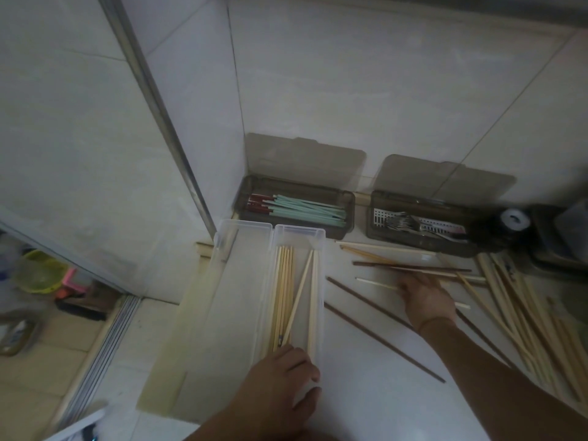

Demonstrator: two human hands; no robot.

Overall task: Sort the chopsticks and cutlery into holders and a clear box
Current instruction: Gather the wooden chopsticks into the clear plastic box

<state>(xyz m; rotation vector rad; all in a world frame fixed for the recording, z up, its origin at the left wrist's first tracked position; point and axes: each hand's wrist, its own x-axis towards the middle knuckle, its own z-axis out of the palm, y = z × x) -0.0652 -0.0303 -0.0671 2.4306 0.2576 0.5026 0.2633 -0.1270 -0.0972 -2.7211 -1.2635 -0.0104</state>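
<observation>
My left hand [283, 374] grips the near end of the clear box [297, 237], where pale chopsticks [284, 297] lie. My right hand [424, 296] rests on loose chopsticks [410, 268] on the counter [366, 393], fingers curled around a pale one, before two smoky holders [296, 205].

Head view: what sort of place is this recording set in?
Most likely a home kitchen counter. Pale wall tiles rise behind a white worktop, and two smoky lidded holders stand at the wall, one with teal chopsticks, one with metal cutlery.
</observation>
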